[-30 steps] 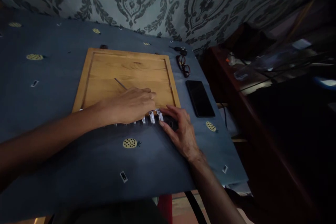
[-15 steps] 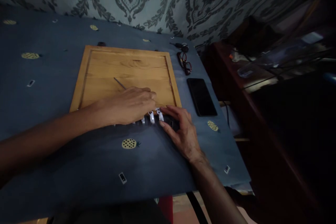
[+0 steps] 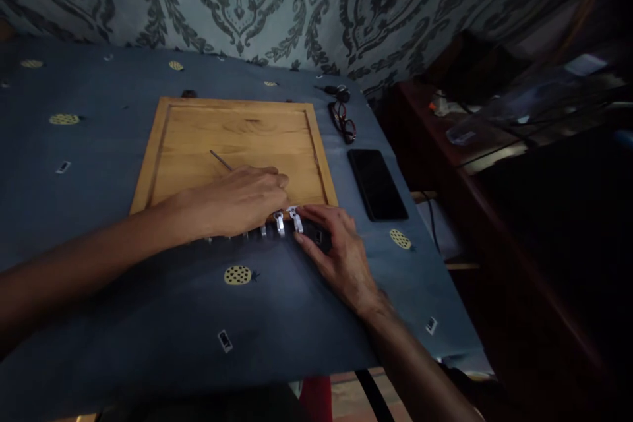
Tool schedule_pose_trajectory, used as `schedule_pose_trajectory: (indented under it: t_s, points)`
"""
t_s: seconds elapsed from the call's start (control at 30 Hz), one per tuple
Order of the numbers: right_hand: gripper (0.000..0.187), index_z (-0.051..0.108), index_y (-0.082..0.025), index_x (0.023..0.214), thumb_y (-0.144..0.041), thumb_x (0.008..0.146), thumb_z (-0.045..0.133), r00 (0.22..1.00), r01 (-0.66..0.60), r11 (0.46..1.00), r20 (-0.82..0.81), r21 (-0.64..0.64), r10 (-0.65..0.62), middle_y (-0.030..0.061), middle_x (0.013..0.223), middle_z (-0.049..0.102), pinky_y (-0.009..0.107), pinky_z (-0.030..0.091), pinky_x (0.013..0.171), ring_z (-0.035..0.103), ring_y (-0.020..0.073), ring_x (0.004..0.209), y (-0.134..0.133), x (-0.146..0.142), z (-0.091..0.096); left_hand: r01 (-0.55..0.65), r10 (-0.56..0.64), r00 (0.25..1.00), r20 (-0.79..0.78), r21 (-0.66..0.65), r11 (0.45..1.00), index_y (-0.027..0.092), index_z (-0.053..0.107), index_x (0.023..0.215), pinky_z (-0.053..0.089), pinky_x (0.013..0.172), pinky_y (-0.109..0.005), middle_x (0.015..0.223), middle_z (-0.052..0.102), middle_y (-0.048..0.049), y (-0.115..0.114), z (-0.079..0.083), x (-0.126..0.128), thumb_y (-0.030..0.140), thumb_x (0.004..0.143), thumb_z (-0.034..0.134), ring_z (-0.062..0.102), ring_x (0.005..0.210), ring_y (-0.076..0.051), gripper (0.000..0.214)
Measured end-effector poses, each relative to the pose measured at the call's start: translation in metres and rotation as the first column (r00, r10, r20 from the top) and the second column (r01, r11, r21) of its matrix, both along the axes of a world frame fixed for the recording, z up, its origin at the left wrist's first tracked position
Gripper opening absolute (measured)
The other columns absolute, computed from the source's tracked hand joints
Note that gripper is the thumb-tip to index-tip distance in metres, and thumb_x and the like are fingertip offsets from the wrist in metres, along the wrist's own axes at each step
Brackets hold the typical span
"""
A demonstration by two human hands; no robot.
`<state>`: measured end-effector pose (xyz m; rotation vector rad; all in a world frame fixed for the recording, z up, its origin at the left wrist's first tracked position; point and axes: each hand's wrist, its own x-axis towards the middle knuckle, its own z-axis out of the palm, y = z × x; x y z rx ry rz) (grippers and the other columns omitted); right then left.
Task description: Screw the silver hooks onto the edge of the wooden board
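Note:
A framed wooden board (image 3: 237, 138) lies flat on the blue cloth. Along its near edge sit several shiny metal hooks (image 3: 279, 224), partly covered by my left hand. My left hand (image 3: 244, 196) rests over the near part of the board, its fingers curled; what they grip is hidden. From behind this hand a thin dark rod (image 3: 220, 159) sticks out over the board, and I cannot tell whether the hand holds it. At the near right corner, my right hand (image 3: 339, 244) has its thumb and fingers closed around the rightmost metal hook (image 3: 296, 219).
To the right of the board lie a black phone (image 3: 378, 184), a pair of glasses (image 3: 342, 122) and a small dark keyed object (image 3: 336, 91). A patterned wall covering (image 3: 237, 0) rises behind the table. Past its right edge stands dark red furniture (image 3: 459, 178) with clutter on it.
The whole view has shifted slightly, with the board sitting a bit lower and further left in the picture. Both hands keep nearly the same places at the board's near edge.

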<state>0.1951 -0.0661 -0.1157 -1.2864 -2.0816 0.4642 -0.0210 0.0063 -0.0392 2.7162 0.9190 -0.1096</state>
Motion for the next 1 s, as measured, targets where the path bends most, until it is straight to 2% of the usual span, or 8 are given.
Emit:
schedule_pose_trajectory:
  t_s: [0.23, 0.53, 0.7, 0.8, 0.87, 0.9, 1.0]
  points:
    - [0.033, 0.058, -0.027, 0.131, -0.033, 0.099, 0.062, 0.998, -0.055, 0.998, 0.030, 0.035, 0.054, 0.0107, 0.116, 0.071, 0.050, 0.057, 0.093, 0.067, 0.0310, 0.111, 0.002, 0.003, 0.000, -0.049, 0.046, 0.997, -0.068, -0.040, 0.998, 0.018, 0.074, 0.093, 0.035, 0.071, -0.028, 0.093, 0.063, -0.0043, -0.004, 0.006, 0.003, 0.005, 0.094, 0.053, 0.056, 0.090, -0.018, 0.025]
    - [0.031, 0.058, -0.023, 0.129, -0.027, 0.098, 0.061, 0.997, -0.043, 0.998, 0.072, 0.055, 0.039, 0.0107, 0.113, 0.073, 0.047, 0.056, 0.093, 0.067, 0.0295, 0.110, 0.001, 0.002, 0.002, -0.034, 0.034, 0.999, -0.040, -0.015, 0.999, 0.018, 0.073, 0.095, 0.038, 0.069, -0.030, 0.094, 0.062, -0.0051, -0.004, 0.003, 0.003, 0.007, 0.095, 0.051, 0.057, 0.088, -0.018, 0.025]
    - [0.031, 0.060, -0.024, 0.128, -0.029, 0.098, 0.061, 0.997, -0.032, 0.998, 0.073, 0.057, 0.028, 0.0104, 0.112, 0.072, 0.046, 0.057, 0.091, 0.067, 0.0296, 0.108, 0.001, 0.003, 0.001, -0.016, 0.016, 1.000, -0.008, 0.002, 1.000, 0.019, 0.074, 0.095, 0.040, 0.070, -0.028, 0.092, 0.064, -0.0059, -0.002, 0.003, 0.002, 0.004, 0.092, 0.051, 0.059, 0.087, -0.019, 0.027]
    - [0.030, 0.059, -0.025, 0.128, -0.030, 0.098, 0.062, 0.997, -0.023, 0.998, 0.071, 0.056, 0.019, 0.0101, 0.112, 0.072, 0.047, 0.057, 0.090, 0.067, 0.0295, 0.107, 0.001, 0.003, 0.002, -0.080, 0.072, 0.988, 0.136, 0.056, 0.995, 0.018, 0.073, 0.103, 0.042, 0.070, -0.026, 0.091, 0.066, -0.0057, -0.001, 0.006, 0.002, 0.006, 0.094, 0.048, 0.061, 0.085, -0.017, 0.029]
    - [0.030, 0.058, -0.025, 0.127, -0.030, 0.098, 0.062, 0.997, -0.027, 0.998, 0.071, 0.062, 0.023, 0.0101, 0.112, 0.072, 0.046, 0.057, 0.091, 0.067, 0.0292, 0.107, 0.000, 0.002, 0.002, -0.154, 0.124, 0.924, 0.360, 0.055, 0.987, 0.018, 0.072, 0.109, 0.043, 0.069, -0.025, 0.086, 0.066, -0.0035, -0.003, 0.011, 0.004, 0.013, 0.100, 0.046, 0.060, 0.078, -0.015, 0.028]
    - [0.030, 0.058, -0.024, 0.127, -0.029, 0.098, 0.063, 0.997, -0.030, 0.997, 0.072, 0.065, 0.026, 0.0102, 0.112, 0.072, 0.045, 0.057, 0.090, 0.067, 0.0289, 0.107, 0.000, 0.002, 0.002, -0.192, 0.154, 0.859, 0.488, 0.028, 0.981, 0.017, 0.072, 0.109, 0.043, 0.067, -0.025, 0.080, 0.065, -0.0018, -0.004, 0.015, 0.007, 0.018, 0.102, 0.046, 0.058, 0.071, -0.013, 0.026]
    - [0.029, 0.058, -0.022, 0.126, -0.029, 0.098, 0.063, 0.997, -0.034, 0.998, 0.070, 0.060, 0.029, 0.0106, 0.111, 0.072, 0.044, 0.057, 0.089, 0.067, 0.0284, 0.106, 0.000, 0.002, 0.002, -0.258, 0.261, 0.578, 0.773, -0.131, 0.957, 0.016, 0.073, 0.099, 0.040, 0.058, -0.024, 0.061, 0.049, 0.0039, -0.009, 0.026, 0.018, 0.033, 0.104, 0.049, 0.044, 0.054, -0.009, 0.029]
